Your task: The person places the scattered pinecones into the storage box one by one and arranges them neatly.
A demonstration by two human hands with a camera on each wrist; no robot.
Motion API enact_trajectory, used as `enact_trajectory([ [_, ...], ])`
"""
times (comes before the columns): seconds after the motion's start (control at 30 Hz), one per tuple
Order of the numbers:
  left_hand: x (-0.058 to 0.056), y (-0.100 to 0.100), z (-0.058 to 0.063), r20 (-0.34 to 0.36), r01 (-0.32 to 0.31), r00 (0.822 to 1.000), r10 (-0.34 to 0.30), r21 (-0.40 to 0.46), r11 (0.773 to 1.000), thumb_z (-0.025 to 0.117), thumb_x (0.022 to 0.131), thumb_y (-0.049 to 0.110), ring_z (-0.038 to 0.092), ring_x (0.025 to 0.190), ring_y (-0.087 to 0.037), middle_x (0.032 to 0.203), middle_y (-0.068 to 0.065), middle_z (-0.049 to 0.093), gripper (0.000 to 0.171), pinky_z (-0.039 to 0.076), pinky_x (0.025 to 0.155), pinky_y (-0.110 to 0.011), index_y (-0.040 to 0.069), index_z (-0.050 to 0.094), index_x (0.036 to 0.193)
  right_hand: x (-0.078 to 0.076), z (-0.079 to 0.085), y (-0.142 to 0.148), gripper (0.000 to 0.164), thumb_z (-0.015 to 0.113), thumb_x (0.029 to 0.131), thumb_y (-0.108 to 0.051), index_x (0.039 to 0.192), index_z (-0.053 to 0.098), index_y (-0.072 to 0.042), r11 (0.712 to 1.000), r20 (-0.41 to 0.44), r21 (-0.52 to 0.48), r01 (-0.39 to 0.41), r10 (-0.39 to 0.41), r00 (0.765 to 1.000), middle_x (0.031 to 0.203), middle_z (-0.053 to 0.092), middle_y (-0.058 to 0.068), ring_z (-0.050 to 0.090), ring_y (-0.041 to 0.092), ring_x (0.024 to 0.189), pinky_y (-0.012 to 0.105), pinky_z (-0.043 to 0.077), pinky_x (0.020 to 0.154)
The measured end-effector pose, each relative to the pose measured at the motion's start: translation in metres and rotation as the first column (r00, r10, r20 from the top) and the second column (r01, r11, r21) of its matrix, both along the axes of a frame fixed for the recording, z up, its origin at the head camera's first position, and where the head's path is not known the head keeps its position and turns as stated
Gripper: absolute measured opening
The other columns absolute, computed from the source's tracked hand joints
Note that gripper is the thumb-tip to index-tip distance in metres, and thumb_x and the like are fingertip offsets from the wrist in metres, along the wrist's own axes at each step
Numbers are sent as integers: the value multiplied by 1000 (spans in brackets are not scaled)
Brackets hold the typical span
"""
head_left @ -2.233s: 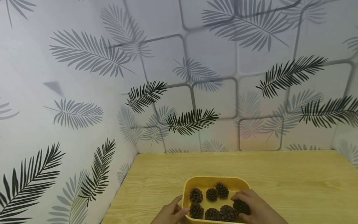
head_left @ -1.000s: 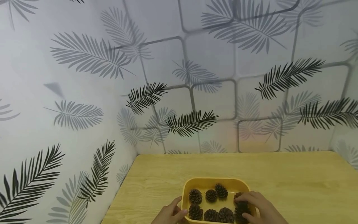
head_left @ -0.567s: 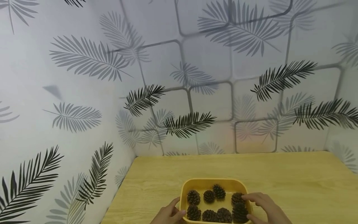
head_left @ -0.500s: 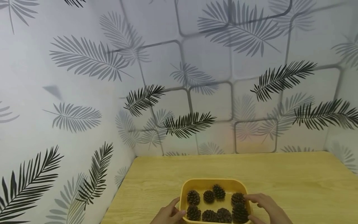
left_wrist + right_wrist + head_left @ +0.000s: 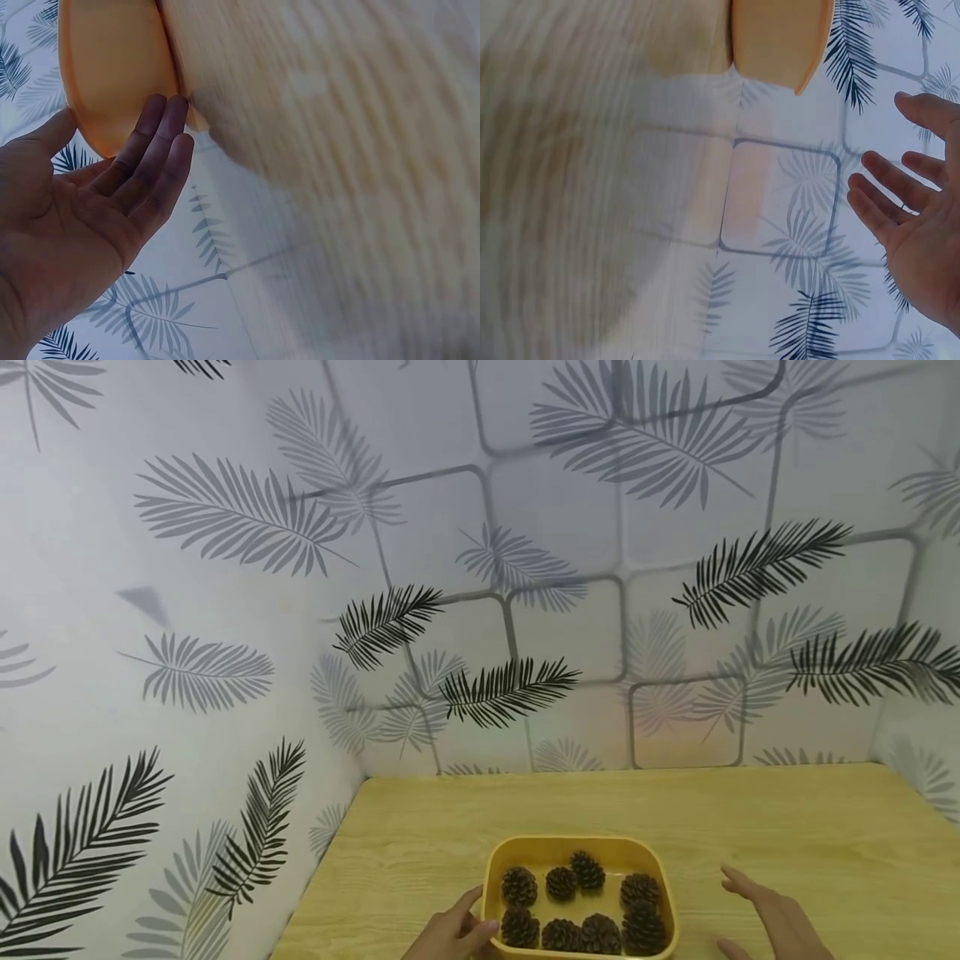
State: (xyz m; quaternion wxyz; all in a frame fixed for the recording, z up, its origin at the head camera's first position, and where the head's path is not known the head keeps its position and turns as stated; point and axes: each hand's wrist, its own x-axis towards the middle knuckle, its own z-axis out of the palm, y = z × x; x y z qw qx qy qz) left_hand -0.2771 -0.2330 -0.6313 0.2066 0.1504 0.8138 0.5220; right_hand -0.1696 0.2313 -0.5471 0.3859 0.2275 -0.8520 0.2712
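Observation:
A yellow plastic tray point(image 5: 577, 843) sits near the front of the table, with several brown pine cones inside. One pair lies along its left side, with a cone point(image 5: 519, 887) behind another. Two smaller ones are at the back, including a dark cone point(image 5: 588, 871). More line the front, and a larger cone point(image 5: 643, 929) fills the right front corner. My left hand point(image 5: 452, 933) holds the tray's left front corner, thumb at the rim and fingers along the outer wall point(image 5: 120, 67). To the right of the tray, my right hand point(image 5: 776, 918) is apart from it, fingers spread and holding nothing.
The wood-grain table point(image 5: 420, 827) extends behind the tray and to both sides. A pale wall point(image 5: 570, 635) with a leaf pattern stands at the table's far edge, and continues along the left.
My right hand has set a pine cone down in the tray's right front corner, let go of it and drawn away to the right. My left hand has stayed at the tray.

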Motion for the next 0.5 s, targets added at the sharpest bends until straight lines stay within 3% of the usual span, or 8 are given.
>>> enact_trajectory([
  [0.07, 0, 0, -2, 16, -4, 1000, 4, 22, 1000, 68, 96, 59, 77, 81, -25, 92, -3, 76, 83, 62, 80, -42, 16, 40, 161, -2, -5, 10, 110, 101, 45, -13, 144, 56, -2, 1000, -33, 25, 16, -15, 999, 107, 73, 13, 67, 22, 94, 4, 32, 91],
  [0.13, -2, -1, -5, 26, -5, 1000, 4, 39, 999, 69, 95, 59, 77, 82, -26, 93, -4, 76, 83, 62, 79, -42, 18, 41, 161, -3, -8, 18, 108, 101, 44, -15, 143, 58, -5, 999, -41, 30, 27, -26, 999, 110, 72, 6, 66, 16, 95, 7, 36, 89],
  [0.2, -4, -2, -9, 37, -5, 999, 3, 53, 999, 70, 94, 59, 77, 82, -27, 93, -5, 77, 82, 62, 78, -43, 19, 41, 160, 3, -11, 20, 107, 100, 48, -15, 146, 57, -10, 998, -17, 20, 68, -67, 998, 113, 70, 7, 62, 14, 100, 9, 34, 98],
  [0.3, -7, -4, -13, 45, -3, 999, 0, 49, 999, 69, 95, 58, 77, 83, -27, 94, -5, 77, 81, 62, 78, -44, 20, 41, 161, 15, -11, 20, 100, 98, 55, -13, 146, 58, -12, 992, 8, -4, 128, -128, 992, 118, 68, 7, 55, 12, 108, 7, 24, 107],
  [0.33, -8, -5, -14, 44, -2, 999, 1, 34, 999, 69, 96, 58, 77, 83, -27, 95, -5, 76, 81, 62, 79, -44, 19, 40, 161, 19, -12, 20, 99, 98, 57, -14, 147, 58, -14, 988, 10, -13, 152, -151, 988, 121, 67, 6, 51, 11, 111, 3, 13, 107],
  [0.37, -9, -5, -14, 28, -2, 1000, 2, 3, 1000, 67, 96, 59, 76, 83, -25, 95, -3, 76, 82, 62, 79, -44, 17, 40, 161, 23, -11, 21, 95, 97, 60, -15, 147, 58, -14, 986, 10, -9, 167, -167, 986, 120, 66, 13, 50, 14, 113, 2, 9, 107],
  [0.43, -11, -7, -14, -2, -2, 1000, 2, -64, 998, 63, 98, 63, 74, 85, -20, 98, 1, 74, 83, 61, 78, -43, 14, 39, 161, 24, -9, 27, 86, 96, 65, -24, 143, 62, -13, 982, -31, 13, 190, -190, 981, 120, 66, 12, 51, 16, 114, 3, 9, 109],
  [0.5, -8, -7, -10, -53, -12, 999, 5, -136, 991, 55, 98, 69, 70, 89, -16, 102, 3, 70, 87, 59, 78, -43, 10, 39, 161, 23, -8, 35, 72, 88, 80, -43, 140, 65, -11, 978, -74, 44, 205, -202, 977, 122, 65, 14, 53, 22, 115, 4, 8, 111],
])
